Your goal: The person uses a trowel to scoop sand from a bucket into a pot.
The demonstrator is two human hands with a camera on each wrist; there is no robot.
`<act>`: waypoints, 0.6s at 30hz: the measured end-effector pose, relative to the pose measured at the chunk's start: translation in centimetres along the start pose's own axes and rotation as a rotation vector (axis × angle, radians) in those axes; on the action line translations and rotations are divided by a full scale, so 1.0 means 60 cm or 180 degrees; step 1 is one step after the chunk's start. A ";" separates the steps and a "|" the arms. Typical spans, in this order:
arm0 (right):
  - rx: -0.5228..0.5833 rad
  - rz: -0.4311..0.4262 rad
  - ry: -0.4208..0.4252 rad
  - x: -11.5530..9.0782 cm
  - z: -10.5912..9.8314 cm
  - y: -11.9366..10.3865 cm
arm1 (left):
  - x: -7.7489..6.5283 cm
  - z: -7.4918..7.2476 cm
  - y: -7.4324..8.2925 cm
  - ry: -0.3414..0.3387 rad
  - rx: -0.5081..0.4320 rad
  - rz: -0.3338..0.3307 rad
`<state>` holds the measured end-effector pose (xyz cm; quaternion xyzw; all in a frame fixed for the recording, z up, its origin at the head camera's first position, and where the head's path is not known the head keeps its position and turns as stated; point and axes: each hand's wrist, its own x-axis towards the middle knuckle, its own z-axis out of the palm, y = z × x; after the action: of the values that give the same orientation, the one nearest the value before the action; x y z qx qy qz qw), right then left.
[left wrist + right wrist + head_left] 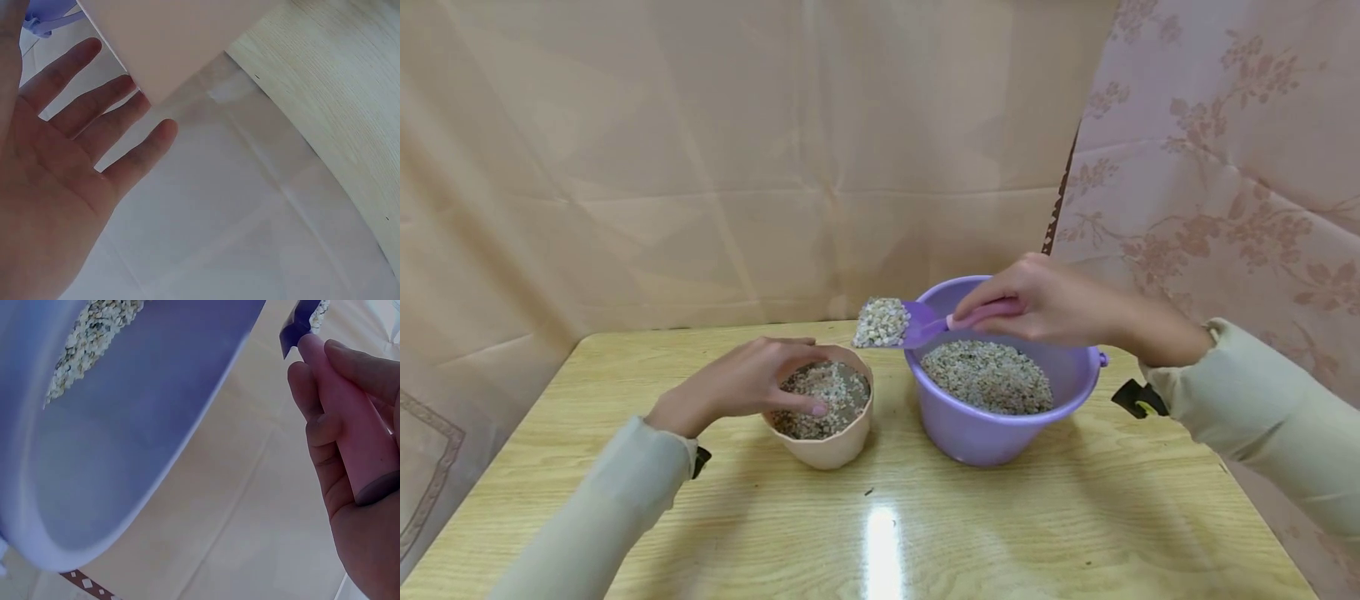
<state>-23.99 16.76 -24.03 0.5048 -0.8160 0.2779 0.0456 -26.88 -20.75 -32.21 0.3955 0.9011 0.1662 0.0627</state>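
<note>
In the head view my right hand (1048,300) grips the pink handle of a small hand trowel with a purple blade (922,325). Pale gravel (882,322) is heaped on the blade, which is held level above the gap between pot and bucket. The right wrist view shows fingers and thumb wrapped round the handle (353,419). My left hand (741,379) is at the peach flower pot (829,452), thumb over the gravel inside and fingers along its far rim. Seen from the left wrist, those fingers are spread and nearly straight, fingertips at the pot's edge (169,44).
A purple bucket (973,433) partly filled with gravel (988,375) stands right of the pot. Both are on a light wooden table (790,533). Beige cloth (760,167) hangs behind, and a flower-patterned cloth (1247,167) hangs at the right.
</note>
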 end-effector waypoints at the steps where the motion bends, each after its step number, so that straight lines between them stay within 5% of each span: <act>1: -0.0005 -0.0020 -0.0003 0.002 0.002 0.000 | -0.002 0.000 -0.001 0.0006 -0.0015 -0.0022; 18: -0.0138 -0.0069 -0.0108 0.024 0.021 0.002 | -0.033 -0.005 -0.023 0.0184 -0.0064 -0.0142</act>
<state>-24.53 14.98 -24.63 0.5171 -0.8170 0.2511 0.0456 -26.55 -23.17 -32.46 0.3697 0.9094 0.1851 0.0443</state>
